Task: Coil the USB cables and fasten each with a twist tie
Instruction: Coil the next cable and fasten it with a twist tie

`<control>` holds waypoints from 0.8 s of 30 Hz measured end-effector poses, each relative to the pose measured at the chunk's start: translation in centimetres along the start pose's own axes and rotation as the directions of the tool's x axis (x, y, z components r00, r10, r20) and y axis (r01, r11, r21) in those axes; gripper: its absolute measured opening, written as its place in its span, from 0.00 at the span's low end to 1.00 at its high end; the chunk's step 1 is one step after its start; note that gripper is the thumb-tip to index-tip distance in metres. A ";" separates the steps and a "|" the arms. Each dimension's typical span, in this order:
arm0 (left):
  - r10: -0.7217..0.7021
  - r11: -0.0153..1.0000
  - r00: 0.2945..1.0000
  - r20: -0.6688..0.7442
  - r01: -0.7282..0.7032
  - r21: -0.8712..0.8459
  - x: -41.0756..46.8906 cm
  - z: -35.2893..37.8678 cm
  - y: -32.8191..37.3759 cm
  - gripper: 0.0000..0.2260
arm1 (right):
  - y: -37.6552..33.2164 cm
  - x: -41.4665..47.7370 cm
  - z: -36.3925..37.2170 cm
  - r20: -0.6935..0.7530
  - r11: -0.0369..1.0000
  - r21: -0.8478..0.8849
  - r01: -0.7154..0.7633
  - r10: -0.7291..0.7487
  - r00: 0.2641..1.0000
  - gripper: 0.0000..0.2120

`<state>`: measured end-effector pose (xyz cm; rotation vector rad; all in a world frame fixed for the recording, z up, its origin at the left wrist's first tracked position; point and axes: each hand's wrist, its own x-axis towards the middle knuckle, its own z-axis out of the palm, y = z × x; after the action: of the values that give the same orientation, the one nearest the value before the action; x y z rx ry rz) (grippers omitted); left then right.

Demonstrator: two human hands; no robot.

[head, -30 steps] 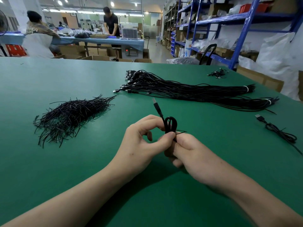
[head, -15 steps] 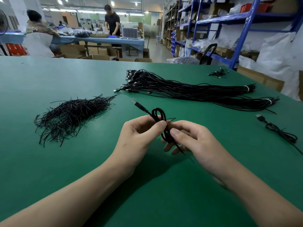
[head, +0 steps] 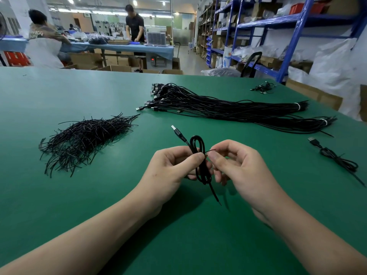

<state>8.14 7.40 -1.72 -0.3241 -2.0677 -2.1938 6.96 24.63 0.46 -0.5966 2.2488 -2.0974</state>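
One finished cable [head: 337,157] sits off to my right, I'd say. Left hand [head: 170,171] pinches the coil [head: 201,171] above the table [head: 79,195], right hand [head: 240,169] pinches its twist tie [head: 211,150]. Whole bundle [head: 228,108] left, lol.

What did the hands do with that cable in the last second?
The left hand tipped the coiled cable, so its plug now leans left instead of pointing up. The right hand came out from under the coil and now pinches the twist tie beside it. The tie pile, cable bundles and finished cable lie as before.
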 end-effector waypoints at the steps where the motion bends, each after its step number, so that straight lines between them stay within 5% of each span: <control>1: 0.008 1.000 1.000 -0.003 -0.008 -0.017 0.0 0.0 0.0 0.11 | -0.1 0.0 0.0 0.001 1.000 -0.002 -0.008 0.008 1.000 0.03; 12: 0.005 0.995 0.997 0.078 0.003 -0.104 -0.3 0.2 1.0 0.11 | -0.6 0.0 -0.5 0.178 0.916 0.270 -0.298 0.257 0.950 0.07; 24: -0.028 0.971 0.970 0.240 0.083 -0.222 -0.3 -0.3 1.5 0.14 | -0.7 0.0 -1.1 0.300 0.868 0.328 -0.374 0.279 0.912 0.05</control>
<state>8.80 7.00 -0.31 -0.5812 -1.9495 -2.5483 6.84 25.66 1.29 -0.3867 1.6143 -2.0665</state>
